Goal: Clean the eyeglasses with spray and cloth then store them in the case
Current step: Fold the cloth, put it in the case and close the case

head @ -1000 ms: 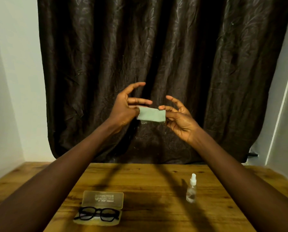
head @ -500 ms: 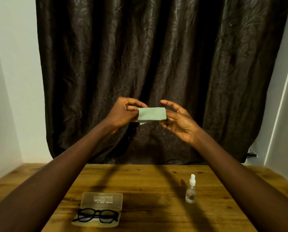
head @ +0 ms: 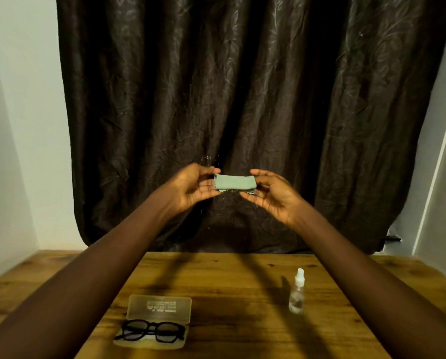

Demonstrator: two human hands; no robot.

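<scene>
A folded pale green cloth (head: 234, 182) is held up in the air in front of the curtain, pinched at its left end by my left hand (head: 194, 186) and at its right end by my right hand (head: 271, 194). Below on the wooden table (head: 242, 294), black-framed eyeglasses (head: 153, 330) lie in the bottom half of an open translucent case (head: 159, 308), whose lid stands back toward the curtain. A small clear spray bottle (head: 297, 292) with a white nozzle stands upright to the right of the case.
A dark brown curtain (head: 242, 99) hangs behind the table between white walls. Table edges run close to the walls on the left and right.
Both hands lowered the cloth slightly. The raised fingers of my left hand closed down onto the cloth, and both hands now pinch its ends. Items on the table stayed put.
</scene>
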